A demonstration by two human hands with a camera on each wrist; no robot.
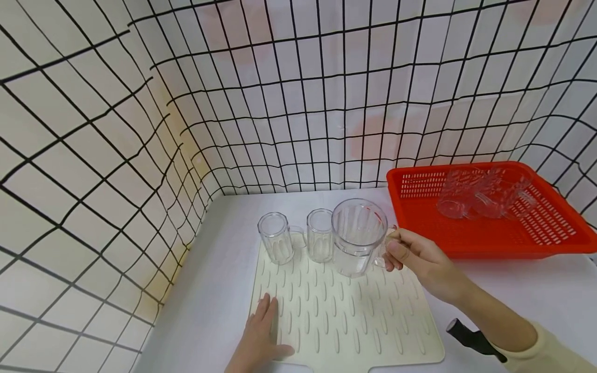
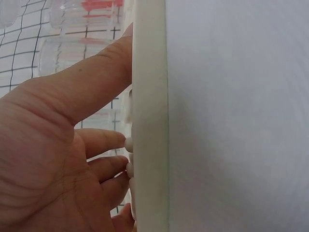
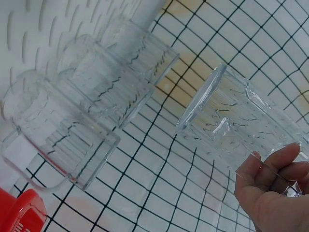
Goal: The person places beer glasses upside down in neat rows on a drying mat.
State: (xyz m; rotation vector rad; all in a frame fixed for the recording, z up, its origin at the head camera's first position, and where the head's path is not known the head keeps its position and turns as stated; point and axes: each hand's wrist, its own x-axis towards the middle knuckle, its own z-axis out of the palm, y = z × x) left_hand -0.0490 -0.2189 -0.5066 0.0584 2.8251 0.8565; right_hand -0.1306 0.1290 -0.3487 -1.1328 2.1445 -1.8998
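Note:
My right hand point(image 1: 426, 264) grips a clear glass mug point(image 1: 358, 220) by its handle, holding it above the back of a cream ridged mat point(image 1: 340, 334). In the right wrist view the thick base of this held mug point(image 3: 251, 121) points towards three glass mugs standing in a row. Two of those, the left mug point(image 1: 276, 241) and the middle mug point(image 1: 319, 238), show fully in the head view; the nearest standing mug point(image 3: 67, 135) is partly hidden there behind the held one. My left hand point(image 1: 258, 331) rests at the mat's front left, fingertips touching its ridges.
A red plastic basket point(image 1: 410, 248) stands at the right, with several clear glass mugs point(image 1: 485, 194) lying in it. Black wire grid point(image 1: 298, 103) rises behind the white table and along its left side. A black strap-like piece point(image 1: 473, 339) shows by the right forearm.

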